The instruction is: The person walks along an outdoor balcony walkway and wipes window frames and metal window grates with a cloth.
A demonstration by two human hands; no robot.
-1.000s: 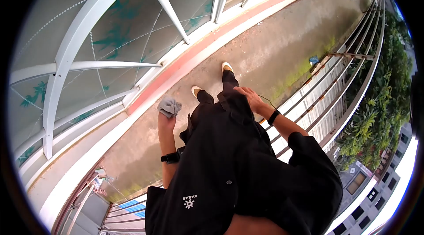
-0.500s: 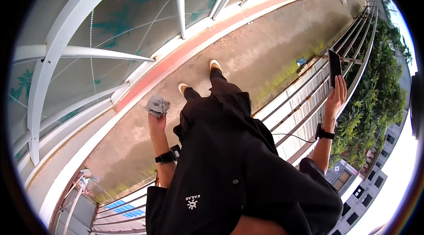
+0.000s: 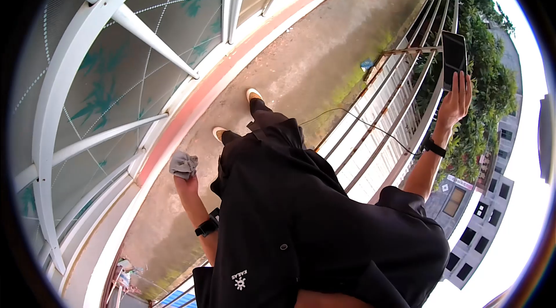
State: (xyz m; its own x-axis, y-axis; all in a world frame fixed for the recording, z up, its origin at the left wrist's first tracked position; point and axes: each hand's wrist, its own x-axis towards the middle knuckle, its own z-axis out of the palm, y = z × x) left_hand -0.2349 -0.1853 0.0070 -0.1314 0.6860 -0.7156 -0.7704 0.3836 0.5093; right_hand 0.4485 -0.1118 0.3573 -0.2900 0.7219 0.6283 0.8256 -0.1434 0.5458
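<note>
At the left, my left hand (image 3: 186, 183) is closed on a crumpled grey cloth (image 3: 183, 165), held over the concrete floor. On the right, my right hand (image 3: 456, 99) grips a dark phone (image 3: 454, 58) by its lower end, raised beside the metal railing. The phone's dark face shows. Each wrist wears a black band, and a thin black cable (image 3: 370, 125) runs from near the right wrist to the dark clothing at the waist.
White curved window bars (image 3: 49, 111) stand along the left wall. The rusty railing (image 3: 385, 128) runs along the right, with a tree (image 3: 486, 76) and buildings beyond. A blue scrap (image 3: 366, 65) lies near mossy floor (image 3: 347, 85).
My right hand has moved from the thigh out to the right and now holds the phone up. The view has shifted; my left hand still holds the cloth.
</note>
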